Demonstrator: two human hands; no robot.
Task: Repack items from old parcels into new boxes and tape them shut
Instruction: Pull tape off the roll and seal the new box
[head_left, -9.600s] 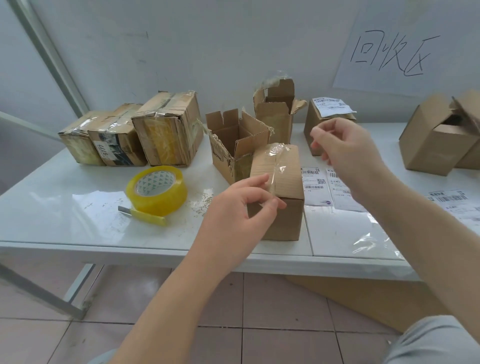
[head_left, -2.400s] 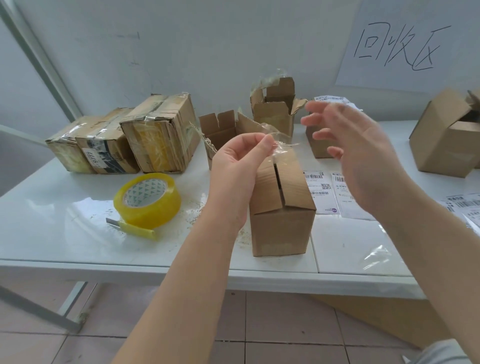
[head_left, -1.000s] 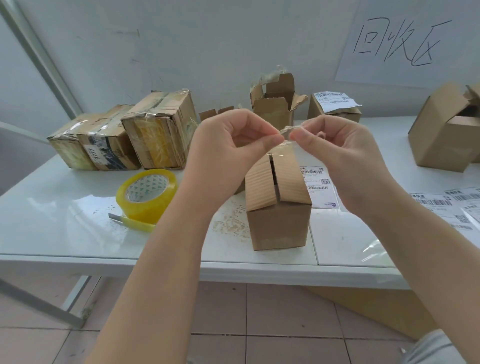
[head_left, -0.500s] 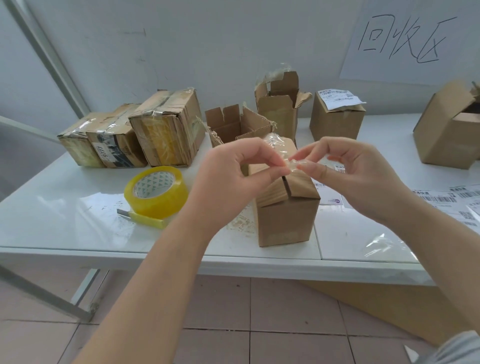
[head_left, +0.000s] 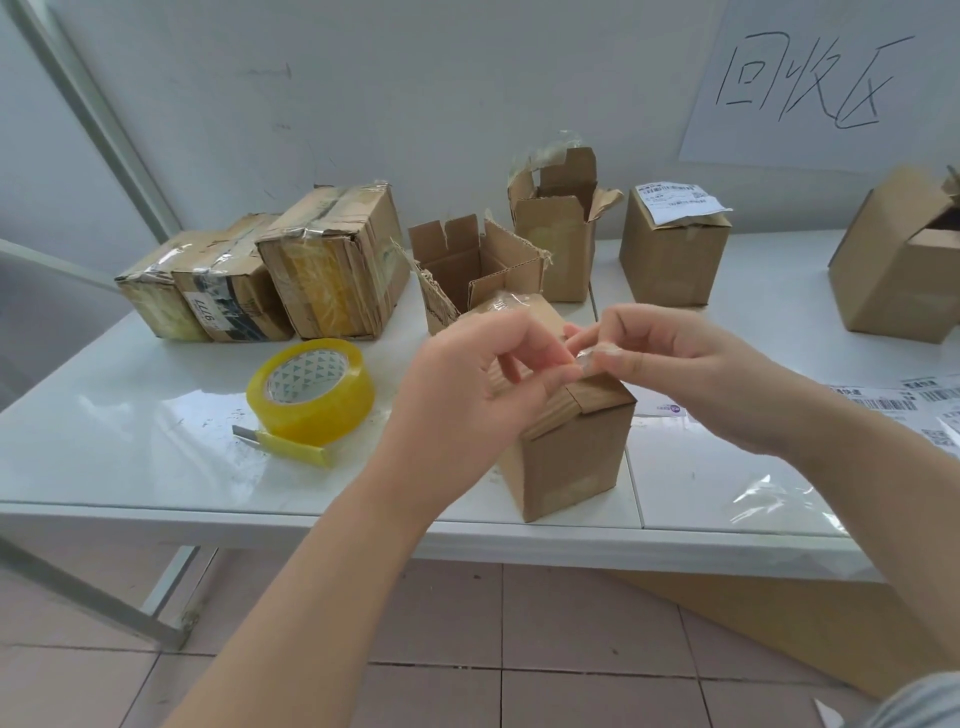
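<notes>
A small brown cardboard box stands near the table's front edge, its top flaps folded down with a seam between them. Both hands hover just above its top. My left hand and my right hand pinch a crumpled strip of clear tape between their fingertips, over the flap seam. More clear tape clings to the box's far top edge. A yellow tape roll with a small cutter lies to the left on the white table.
Three old taped parcels sit at the back left. Two torn open boxes and a labelled box stand behind. Another box is at the right. Shipping labels and clear film lie on the right.
The tape strip that my left hand peeled up from the box is now pinched by both hands above the flap seam. The hands have closed together and dropped lower over the box top.
</notes>
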